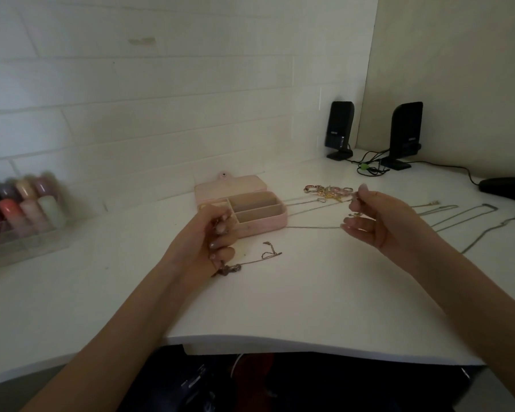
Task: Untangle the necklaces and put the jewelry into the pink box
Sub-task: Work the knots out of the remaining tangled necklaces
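Both hands grasp chain: the left hand (pixel 213 233) is curled into a loose fist round one end of a thin necklace (pixel 312 227), and the right hand (pixel 372 217) pinches the other end between thumb and fingertips, so that the strand runs nearly straight between them just above the desk (pixel 280 298). A small tangle (pixel 231 269) of chain hangs from under the left hand onto the desk, with a short kinked tail (pixel 269 253) lying beside it; whether that is the same necklace or a second one cannot be told.

The pink box (pixel 277 224) sits open just behind the left hand, lid laid back against the wall, its beige compartments apparently bare. Behind the right hand lies a heap (pixel 329 191) of coloured rings and bracelets, and further right several chains (pixel 458 215) lie stretched out on the desk, well apart from each other.

Judging by its look, the chain is very light, limp and slippery, and fine enough to snap or kink if pulled hard. It will hold no shape of its own, so it is best taken near the clasp or at the knot itself, with fingertips only, teasing loops loose rather than tugging the ends. Lowering it into a compartment end first should keep it from knotting again
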Demonstrator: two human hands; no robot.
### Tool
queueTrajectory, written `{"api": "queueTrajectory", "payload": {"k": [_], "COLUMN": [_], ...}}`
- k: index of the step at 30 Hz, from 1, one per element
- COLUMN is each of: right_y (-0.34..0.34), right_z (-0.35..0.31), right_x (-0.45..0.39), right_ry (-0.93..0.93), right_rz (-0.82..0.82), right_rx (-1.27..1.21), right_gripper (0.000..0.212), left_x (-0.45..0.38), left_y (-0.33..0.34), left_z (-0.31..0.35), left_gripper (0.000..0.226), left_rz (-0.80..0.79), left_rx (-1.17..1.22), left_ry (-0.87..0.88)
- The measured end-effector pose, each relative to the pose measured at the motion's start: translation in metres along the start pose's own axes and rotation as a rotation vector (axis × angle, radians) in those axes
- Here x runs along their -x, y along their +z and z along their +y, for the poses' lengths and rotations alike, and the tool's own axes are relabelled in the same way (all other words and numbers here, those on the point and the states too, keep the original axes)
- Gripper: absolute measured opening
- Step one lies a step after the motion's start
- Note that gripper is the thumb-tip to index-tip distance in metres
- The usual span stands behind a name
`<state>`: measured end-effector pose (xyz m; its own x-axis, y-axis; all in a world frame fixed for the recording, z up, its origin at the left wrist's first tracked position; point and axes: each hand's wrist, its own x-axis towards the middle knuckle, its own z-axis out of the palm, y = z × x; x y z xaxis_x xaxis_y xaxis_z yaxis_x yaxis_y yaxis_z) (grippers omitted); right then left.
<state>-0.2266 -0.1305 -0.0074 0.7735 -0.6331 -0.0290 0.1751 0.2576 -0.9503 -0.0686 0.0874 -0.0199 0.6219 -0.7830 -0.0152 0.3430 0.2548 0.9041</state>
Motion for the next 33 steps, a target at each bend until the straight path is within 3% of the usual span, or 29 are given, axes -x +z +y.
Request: {"api": "queueTrajectory", "payload": {"k": [4,9,13,17,19,22,26,29,33], "right_y": [-0.001,-0.008,-0.008,-0.003,0.001,0.020,0.050,0.049,0.042], "right_z": [0.005,0.017,0.028,0.027,0.028,0.027,0.025,0.026,0.028], "right_x": [0.000,-0.003,0.005,0.009,0.007,0.006,0.003,-0.004,-0.007], "right_ry": [0.004,-0.265,-0.321,-0.273,-0.386,-0.621,-0.149,-0.007,0.017], "right_rz": [0.061,0.354,0.319,0.293,0.244,0.008,-0.561,-0.591,-0.501], "right_rx": [0.120,0.815,1.356,1.688,1.643,1.300,0.757,0.526,0.487], "right_gripper": [0.019,0.015,0.009,0.007,0.018,0.022,0.014,0.015,0.018], "left_x": [-0.001,0.002,0.005,0.002,0.001,-0.002,-0.015,-0.026,-0.035], "left_y": [0.001,0.001,0.004,0.012,0.020,0.037,0.050,0.048,0.039], "left_z": [-0.001,-0.011,-0.019,-0.018,-0.015,-0.010,-0.007,-0.008,-0.015], "left_gripper": [0.017,0.017,0.015,0.015,0.013,0.015,0.011,0.010,0.013], "left_rz": [0.086,0.220,0.289,0.264,0.200,0.064,-0.055,-0.087,-0.029], "left_rx": [-0.004,-0.423,-0.809,-0.942,-0.944,-0.914,-0.825,-0.797,-0.751], "left_ry": [-0.007,0.102,0.293,0.412,0.427,0.451,0.410,0.383,0.360]}}
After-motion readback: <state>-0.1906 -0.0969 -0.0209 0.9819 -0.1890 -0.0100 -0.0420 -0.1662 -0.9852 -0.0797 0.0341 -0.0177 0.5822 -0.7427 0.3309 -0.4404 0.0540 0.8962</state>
